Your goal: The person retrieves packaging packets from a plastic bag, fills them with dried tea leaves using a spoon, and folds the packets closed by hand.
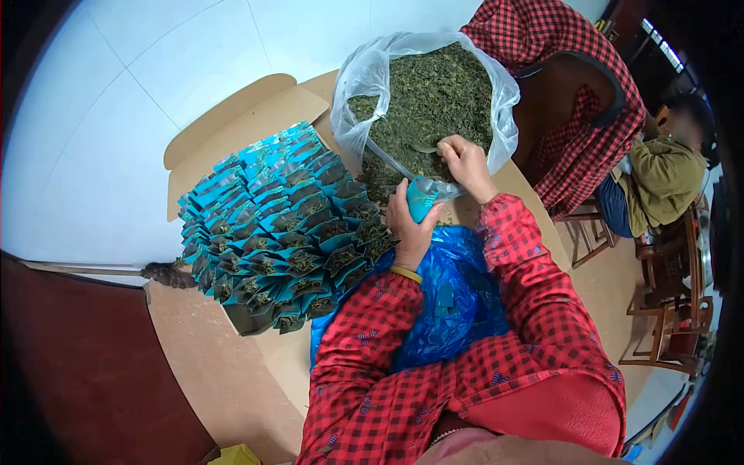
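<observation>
My left hand (pixel 408 231) is wrapped round a small teal packet (pixel 421 199) just below the large clear plastic bag (pixel 363 76). That bag is full of dried green leaves (pixel 440 85). Over the leaves' lower right part, my right hand (pixel 463 161) is closed in a pinch on a thin, pale tool, perhaps a small scoop, whose tip lies at the leaves. To the left, many filled teal packets (pixel 298 209) stand upright in close rows, their open tops showing dried leaves. A blue plastic bag (pixel 446 298) lies below my hands.
Cardboard (pixel 232 116) lies behind the packets. Another person (pixel 668 174) sits at the right beyond a red checked cloth (pixel 570 31). Wooden chairs (pixel 663 333) stand at the far right. A dark red panel (pixel 85 364) is at the lower left.
</observation>
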Action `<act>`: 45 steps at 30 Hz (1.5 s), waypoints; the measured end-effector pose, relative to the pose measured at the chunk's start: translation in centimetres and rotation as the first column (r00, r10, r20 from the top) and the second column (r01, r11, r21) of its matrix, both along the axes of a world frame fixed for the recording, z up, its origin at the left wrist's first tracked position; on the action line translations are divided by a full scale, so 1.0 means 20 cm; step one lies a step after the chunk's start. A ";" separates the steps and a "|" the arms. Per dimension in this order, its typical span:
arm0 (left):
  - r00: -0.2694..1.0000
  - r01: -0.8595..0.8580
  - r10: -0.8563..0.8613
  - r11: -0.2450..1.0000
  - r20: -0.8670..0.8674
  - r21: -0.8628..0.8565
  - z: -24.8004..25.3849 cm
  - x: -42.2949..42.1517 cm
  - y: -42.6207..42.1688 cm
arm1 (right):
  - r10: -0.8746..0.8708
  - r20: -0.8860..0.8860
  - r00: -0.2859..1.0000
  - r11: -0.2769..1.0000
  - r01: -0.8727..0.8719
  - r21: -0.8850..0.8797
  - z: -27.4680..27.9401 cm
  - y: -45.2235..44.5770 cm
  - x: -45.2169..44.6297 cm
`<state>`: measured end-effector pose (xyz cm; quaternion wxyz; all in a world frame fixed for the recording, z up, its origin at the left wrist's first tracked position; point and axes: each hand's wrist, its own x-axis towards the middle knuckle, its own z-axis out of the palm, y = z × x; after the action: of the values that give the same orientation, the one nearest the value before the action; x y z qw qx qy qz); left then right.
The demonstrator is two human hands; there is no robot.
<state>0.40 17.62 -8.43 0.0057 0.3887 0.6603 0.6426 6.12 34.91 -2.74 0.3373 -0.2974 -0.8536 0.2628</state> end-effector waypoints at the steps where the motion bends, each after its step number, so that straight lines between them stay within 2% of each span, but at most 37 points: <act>1: 1.000 0.000 0.000 1.000 0.003 0.001 0.00 0.00 0.00 | 0.006 -0.028 1.000 1.000 -0.007 -0.024 0.01 -0.01 0.03; 6: 1.000 -0.002 0.002 1.000 0.031 0.011 0.00 0.01 0.01 | 0.037 -0.069 0.997 0.985 -0.048 -0.165 0.19 -0.10 0.19; 11: 0.999 -0.016 0.016 1.000 0.043 -0.016 0.01 0.00 0.01 | 0.136 -0.038 0.990 0.982 -0.140 -0.131 0.42 -0.28 0.28; 14: 0.999 -0.015 0.016 1.000 0.047 -0.026 0.02 0.00 0.01 | 0.136 0.324 0.936 0.963 -0.202 0.181 0.55 -0.38 0.30; 15: 0.999 -0.013 0.015 0.999 0.049 -0.030 0.02 0.00 0.01 | 0.134 0.325 0.936 0.962 -0.201 0.184 0.55 -0.41 0.29; 18: 0.999 -0.008 0.009 1.000 0.052 -0.023 0.01 0.01 0.01 | 0.251 0.398 0.882 0.779 -0.428 0.458 0.51 -0.46 0.25; 23: 0.999 -0.020 0.021 1.000 0.049 -0.017 0.02 0.00 0.01 | 0.320 0.371 0.872 0.765 -0.469 0.441 0.55 -0.45 0.26; 26: 0.998 -0.024 0.024 1.000 0.058 -0.012 0.02 0.01 0.00 | 0.024 0.260 0.965 0.962 -0.093 0.257 0.54 -0.35 0.33; 27: 0.998 -0.015 0.015 1.000 0.064 0.001 0.02 0.01 0.00 | 0.025 0.259 0.965 0.962 -0.094 0.258 0.52 -0.33 0.33; 30: 0.998 0.000 -0.002 1.000 0.058 0.025 0.02 0.01 0.00 | 0.027 0.238 0.971 0.797 -0.165 0.581 0.42 -0.27 0.31; 31: 0.999 0.005 -0.007 0.999 0.048 0.034 0.02 0.01 0.00 | 0.032 0.237 0.971 0.796 -0.168 0.582 0.41 -0.30 0.30; 33: 0.999 0.014 -0.015 0.999 0.042 0.035 0.01 0.01 0.00 | 0.259 0.103 0.960 0.912 -0.278 0.301 0.37 -0.43 0.26; 34: 0.998 0.036 -0.039 0.998 0.042 0.059 -0.01 0.01 0.00 | 0.252 0.103 0.962 0.916 -0.272 0.294 0.36 -0.45 0.25; 37: 0.995 0.092 -0.096 0.990 0.030 0.110 -0.02 0.02 0.01 | 0.287 0.359 0.888 0.954 -0.299 -0.023 0.32 -0.50 0.24; 38: 0.996 0.090 -0.092 0.989 0.018 0.114 -0.01 0.02 0.01 | 0.286 0.355 0.890 0.954 -0.298 -0.023 0.36 -0.50 0.24; 41: 0.997 0.074 -0.076 0.990 0.016 0.117 0.01 0.03 -0.01 | 0.212 0.370 0.904 0.851 -0.357 0.386 0.49 -0.53 0.28; 44: 0.987 0.048 -0.043 0.998 -0.152 0.033 0.04 0.02 -0.01 | 0.212 0.390 0.896 0.861 -0.360 0.360 0.46 -0.54 0.25; 45: 0.987 0.052 -0.046 0.998 -0.154 0.036 0.04 0.02 0.00 | 0.214 0.396 0.893 0.864 -0.362 0.351 0.46 -0.54 0.24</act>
<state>0.86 17.55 -7.54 -0.0370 0.4529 0.6359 0.6238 10.96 24.04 6.41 0.1947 -0.1272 -0.9702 0.0672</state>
